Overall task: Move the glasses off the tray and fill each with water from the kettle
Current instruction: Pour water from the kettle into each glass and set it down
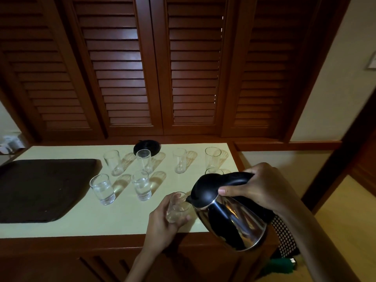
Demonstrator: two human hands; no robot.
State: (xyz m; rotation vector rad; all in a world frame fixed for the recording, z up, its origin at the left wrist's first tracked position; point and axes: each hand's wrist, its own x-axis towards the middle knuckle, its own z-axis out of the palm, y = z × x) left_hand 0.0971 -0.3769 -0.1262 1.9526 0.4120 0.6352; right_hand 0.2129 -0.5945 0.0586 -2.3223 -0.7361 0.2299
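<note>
Steel kettle [230,218] gripped in R hand [262,186], spout at glass [177,208] held by L hand [162,222] | other glasses [141,185] behind | tray [40,190] L

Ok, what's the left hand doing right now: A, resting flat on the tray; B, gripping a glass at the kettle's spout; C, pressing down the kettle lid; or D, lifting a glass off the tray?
B: the left hand is curled round a glass held at the spout of the kettle, which the right hand tilts by its handle, well away from the tray.
</note>
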